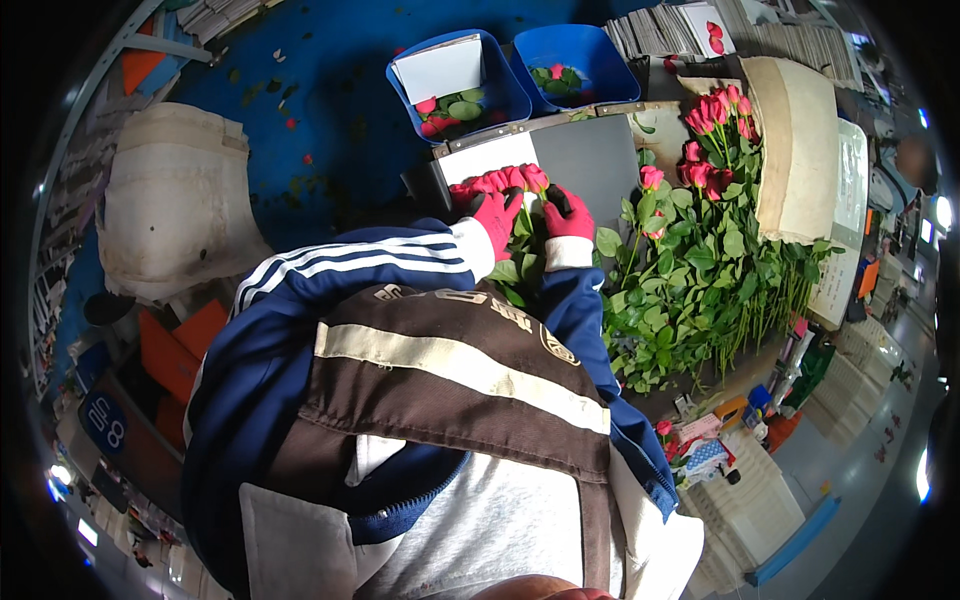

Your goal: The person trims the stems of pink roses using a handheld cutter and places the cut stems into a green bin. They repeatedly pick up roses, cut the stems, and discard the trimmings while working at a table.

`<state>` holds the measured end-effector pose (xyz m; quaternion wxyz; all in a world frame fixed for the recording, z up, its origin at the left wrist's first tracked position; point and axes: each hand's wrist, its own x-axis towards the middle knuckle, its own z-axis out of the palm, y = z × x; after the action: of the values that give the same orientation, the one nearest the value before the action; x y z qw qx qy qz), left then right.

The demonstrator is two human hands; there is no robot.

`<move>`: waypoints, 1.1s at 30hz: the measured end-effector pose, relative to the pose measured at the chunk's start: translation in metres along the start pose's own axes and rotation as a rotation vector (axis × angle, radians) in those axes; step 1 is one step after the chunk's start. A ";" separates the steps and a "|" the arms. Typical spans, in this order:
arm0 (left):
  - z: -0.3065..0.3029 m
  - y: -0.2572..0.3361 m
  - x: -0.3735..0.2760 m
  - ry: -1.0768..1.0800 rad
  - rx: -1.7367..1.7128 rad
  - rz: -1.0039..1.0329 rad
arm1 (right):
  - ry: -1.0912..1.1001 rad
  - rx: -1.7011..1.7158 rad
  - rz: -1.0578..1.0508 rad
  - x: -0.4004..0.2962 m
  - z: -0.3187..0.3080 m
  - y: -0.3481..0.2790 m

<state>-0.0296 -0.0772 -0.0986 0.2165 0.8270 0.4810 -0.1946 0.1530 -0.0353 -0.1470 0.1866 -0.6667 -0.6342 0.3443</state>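
Note:
A row of pink roses (499, 180) lies with its heads on a white sheet (480, 159) at the back of the workbench. My left hand (495, 223), in a pink glove with dark fingertips, touches the row just below the blooms. Beside the rightmost bloom, my right hand (569, 214) wears a matching glove, its fingertips close to that flower's stem. Green stems and leaves (529, 262) run down between my two hands towards my apron. Whether either hand pinches a stem is hidden by the fingers.
To the right lies a large pile of leafy rose stems (682, 262) with pink heads (716, 112), under a pale padded cover (795, 150). Beyond the bench edge stand two blue bins (517, 75) holding leaves and petals. Stacked cardboard sheets (652, 34) stand behind. A dark panel (585, 161) adjoins the white sheet.

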 end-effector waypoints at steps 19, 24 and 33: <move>0.026 -0.024 0.012 0.407 -0.562 0.288 | -0.319 -0.167 -0.669 0.186 0.079 -0.133; 0.004 -0.028 0.010 0.367 -0.460 0.284 | -0.141 -0.792 -1.067 0.222 0.201 -0.164; 0.023 -0.022 0.023 0.419 -0.479 0.316 | -0.327 -0.119 -0.969 0.183 0.052 -0.194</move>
<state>-0.0414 -0.0638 -0.1341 0.3283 0.8389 0.4131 0.1335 -0.0304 0.1574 -0.0907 0.1849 -0.2432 -0.9096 0.2815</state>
